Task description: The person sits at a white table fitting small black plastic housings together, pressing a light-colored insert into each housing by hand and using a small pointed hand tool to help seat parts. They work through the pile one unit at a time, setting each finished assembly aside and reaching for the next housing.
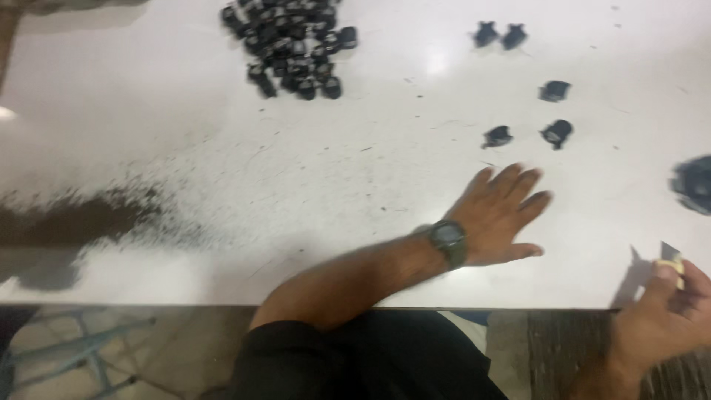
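**Left hand spread flat on the bench, small piece pinched in the right**

Where the view looks down from the head camera, most of the frame is filled by a broad white bench point(148, 111) with a smooth, glossy top, marked by fine dark specks and scratches and by a wide dark smear point(81, 218) of dusty grime near its left front edge. Below the bench edge, a tiled floor point(185, 355) and a pale blue metal frame point(81, 344) are seen at lower left, and a black garment is seen at the bottom centre.

A heap of small black plastic parts point(290, 46) is piled at the top of the bench, well apart from both hands. A larger blurred black part point(695, 184) is cut off by the right edge. Five loose black plastic parts of the same kind are scattered at upper right: a pair point(500, 35) side by side, one point(555, 90) below them, and two more point(527, 134), these last lying nearest to the left hand, just beyond its fingertips.

The left hand point(500, 218) is laid palm down on the bench with the fingers spread; its grip is fully open and nothing is held. A dark wristwatch point(449, 238) is worn on that wrist.

The right hand point(663, 318) is held at the bench's front right corner, its grip closed by fingertips on a small pale yellow piece point(672, 263), whose kind cannot be told through the blur.
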The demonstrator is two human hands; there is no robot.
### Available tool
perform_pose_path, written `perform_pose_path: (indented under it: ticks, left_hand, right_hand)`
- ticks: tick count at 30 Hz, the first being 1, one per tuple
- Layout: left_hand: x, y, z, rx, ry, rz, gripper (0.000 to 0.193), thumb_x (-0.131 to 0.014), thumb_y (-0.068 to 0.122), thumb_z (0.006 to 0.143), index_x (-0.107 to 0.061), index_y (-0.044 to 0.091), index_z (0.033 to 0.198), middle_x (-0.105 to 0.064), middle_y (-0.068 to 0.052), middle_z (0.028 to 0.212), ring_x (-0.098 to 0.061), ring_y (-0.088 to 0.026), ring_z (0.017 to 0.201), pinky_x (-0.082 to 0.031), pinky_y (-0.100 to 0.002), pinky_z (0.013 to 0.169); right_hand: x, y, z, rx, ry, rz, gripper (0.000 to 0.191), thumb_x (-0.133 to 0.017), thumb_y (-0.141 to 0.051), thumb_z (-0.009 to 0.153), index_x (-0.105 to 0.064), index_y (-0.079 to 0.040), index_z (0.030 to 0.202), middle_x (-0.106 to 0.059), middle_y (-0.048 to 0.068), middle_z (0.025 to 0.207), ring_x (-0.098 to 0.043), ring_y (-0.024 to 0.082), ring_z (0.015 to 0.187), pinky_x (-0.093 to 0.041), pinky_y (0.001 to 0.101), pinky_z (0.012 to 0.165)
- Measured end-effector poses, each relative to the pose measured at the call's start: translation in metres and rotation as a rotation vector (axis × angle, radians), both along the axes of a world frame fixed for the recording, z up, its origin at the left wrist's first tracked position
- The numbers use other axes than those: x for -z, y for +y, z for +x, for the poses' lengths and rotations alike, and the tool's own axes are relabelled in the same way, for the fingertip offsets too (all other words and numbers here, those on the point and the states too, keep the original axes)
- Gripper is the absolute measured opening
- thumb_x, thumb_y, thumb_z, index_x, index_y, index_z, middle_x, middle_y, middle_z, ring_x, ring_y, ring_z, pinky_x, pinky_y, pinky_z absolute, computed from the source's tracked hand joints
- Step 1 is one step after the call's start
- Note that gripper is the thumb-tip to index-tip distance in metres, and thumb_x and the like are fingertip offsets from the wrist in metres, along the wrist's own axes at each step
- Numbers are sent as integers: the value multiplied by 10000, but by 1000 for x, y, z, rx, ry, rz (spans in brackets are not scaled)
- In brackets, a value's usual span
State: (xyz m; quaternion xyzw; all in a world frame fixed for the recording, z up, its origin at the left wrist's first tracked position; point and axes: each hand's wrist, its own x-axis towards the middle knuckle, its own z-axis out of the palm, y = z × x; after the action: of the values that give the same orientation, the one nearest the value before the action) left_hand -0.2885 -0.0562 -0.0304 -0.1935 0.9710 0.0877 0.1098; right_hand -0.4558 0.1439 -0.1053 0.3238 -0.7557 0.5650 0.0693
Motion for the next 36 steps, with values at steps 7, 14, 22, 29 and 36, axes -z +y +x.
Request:
perform_pose_path:
  ticks: [7, 14, 22, 29, 36]
  left_hand:
    - [-20, 45, 296, -323, 263, 82, 712, -680, 504, 910, -482, 97, 1460, -384, -182, 1619, -333, -340, 1514, -264, -554, 1230]
    - [-43, -89, 327, -639, 259, -147, 796, -550, 625, 946, -380, 140, 1553, -239, -178, 1654, -242, -331, 1523, -256, -568, 1198]
    - [-28, -70, 319, -447, 80, 14, 883, -345, 745, 966, -201, 171, 1621, -43, -176, 1707, -41, -378, 1576, -80, -622, 1241]
    - [-16, 44, 423, -280, 102, 227, 863, -377, 794, 948, -434, 167, 1538, -301, -70, 1723, -256, -246, 1641, -221, -466, 1362]
    - [-49, -141, 358, -765, 347, -122, 1116, -702, 758, 780, -297, 88, 1575, -96, -250, 1664, -124, -465, 1508, -178, -611, 1173]
  right_hand:
    - [-51, -27, 40, -386, -282, 229, 176, -460, -142, 1186, -521, -4, 1276, -634, 161, 1276, -625, 254, 1272, -507, 365, 1000]
    - [-77, -166, 132, -1054, 453, 522, 203, -610, -149, 983, -592, -33, 1148, -621, 212, 1332, -591, 345, 1261, -488, 477, 1026]
    - [-54, -246, 150, -981, 410, 310, 187, -592, -139, 1172, -525, 34, 1148, -579, 236, 1376, -598, 356, 1171, -485, 431, 1050]
    - [-49, -216, 171, -1155, 500, 460, 190, -589, -162, 968, -573, -55, 1123, -597, 193, 1413, -514, 370, 1416, -414, 467, 1145]
    - [-64, -228, 177, -1044, 330, 190, 137, -623, -99, 1026, -527, -52, 1111, -648, 136, 1281, -629, 322, 1300, -492, 403, 1071]
